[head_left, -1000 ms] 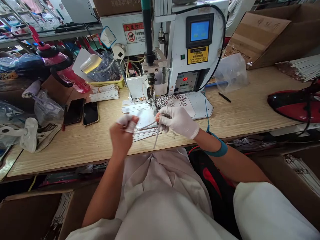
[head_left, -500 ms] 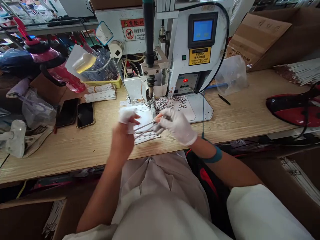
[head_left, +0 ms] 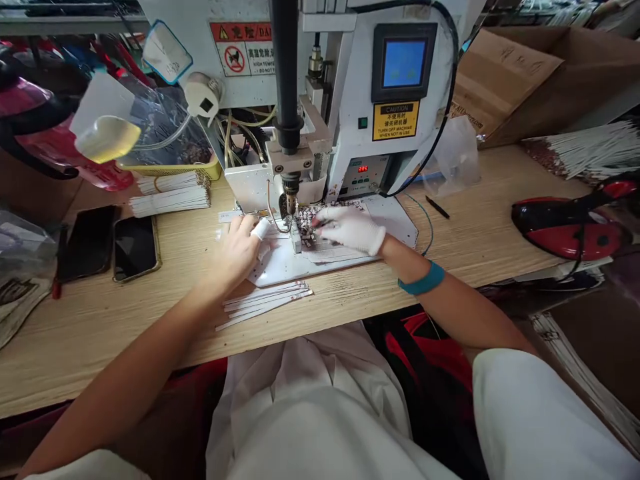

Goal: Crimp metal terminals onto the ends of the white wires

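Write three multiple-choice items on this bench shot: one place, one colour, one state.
1. Where is the stack of white strips?
A. On the wooden bench top
B. In the yellow basket
C. On a phone

2. What colour is the band on the right forearm?
A. Red
B. Teal
C. Yellow

3. How is the left hand covered?
A. Full white glove
B. Bare, with a white finger cover
C. Blue glove

1: A, the strips lie directly on the bench.
2: B, the band shows teal above the wrist.
3: B, the skin is bare except for the one covered finger.
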Demonstrator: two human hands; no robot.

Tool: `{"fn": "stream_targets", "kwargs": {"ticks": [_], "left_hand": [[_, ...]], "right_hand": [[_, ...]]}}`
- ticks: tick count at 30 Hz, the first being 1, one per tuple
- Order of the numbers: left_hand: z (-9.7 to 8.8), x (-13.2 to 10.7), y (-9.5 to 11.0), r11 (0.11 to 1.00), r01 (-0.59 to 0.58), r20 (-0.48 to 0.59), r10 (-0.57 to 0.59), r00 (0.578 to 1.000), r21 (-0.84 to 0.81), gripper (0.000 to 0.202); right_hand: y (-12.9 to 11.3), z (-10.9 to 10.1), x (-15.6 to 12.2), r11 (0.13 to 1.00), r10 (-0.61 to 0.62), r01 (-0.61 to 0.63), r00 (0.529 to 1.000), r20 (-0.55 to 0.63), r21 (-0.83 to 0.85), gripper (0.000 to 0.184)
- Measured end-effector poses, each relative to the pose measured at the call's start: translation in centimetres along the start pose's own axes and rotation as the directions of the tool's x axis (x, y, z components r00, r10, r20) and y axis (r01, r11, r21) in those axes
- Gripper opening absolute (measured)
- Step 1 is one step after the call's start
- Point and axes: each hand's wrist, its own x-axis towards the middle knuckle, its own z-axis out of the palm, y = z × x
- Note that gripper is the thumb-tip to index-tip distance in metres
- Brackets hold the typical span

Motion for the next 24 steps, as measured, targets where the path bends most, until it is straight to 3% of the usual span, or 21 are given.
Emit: {"fn": "stream_targets", "kwargs": {"ticks": [3, 7, 9, 12, 17, 24], "left_hand": [[1.1, -0.1, 0.3, 0.996, -0.045, -0.029, 0.043, 0.999, -0.074, 0.037], [1.6, -1.3, 0.4, 0.972, -0.049, -0.010, 0.048, 0.999, -0.228, 0.038], [1.1, -2.0, 0.6, 0.972, -0.058, 0.017, 0.064, 0.998, -0.226, 0.037], [0.0, -2.5, 1.1, 0.986, -0.060, 0.041, 0.068, 0.997, -0.155, 0.037], [-0.6, -1.6, 1.0, 0.991, -0.071, 0.061, 0.079, 0.995, -0.114, 0.035], [-0.2, 0.2, 0.8, 0.985, -0.036, 0.023, 0.041, 0.999, -0.166, 0.032]], "right_hand": [[0.4, 0.3, 2.2, 0.994, -0.064, 0.055, 0.994, -0.092, -0.089, 0.022], [0.5, 0.4, 3.4, 0.972, -0.130, 0.122, 0.991, -0.029, -0.200, 0.023], [0.3, 0.0, 3.0, 0.968, -0.118, 0.120, 0.993, 0.025, -0.221, 0.024], [0.3, -0.8, 1.7, 0.965, -0.110, 0.108, 0.994, 0.006, -0.239, 0.023], [0.8, -0.5, 0.2, 0.966, -0.155, 0.160, 0.987, 0.040, -0.203, 0.015], [0.6, 0.1, 2.5, 0.952, -0.109, 0.105, 0.994, 0.002, -0.289, 0.017]]}}
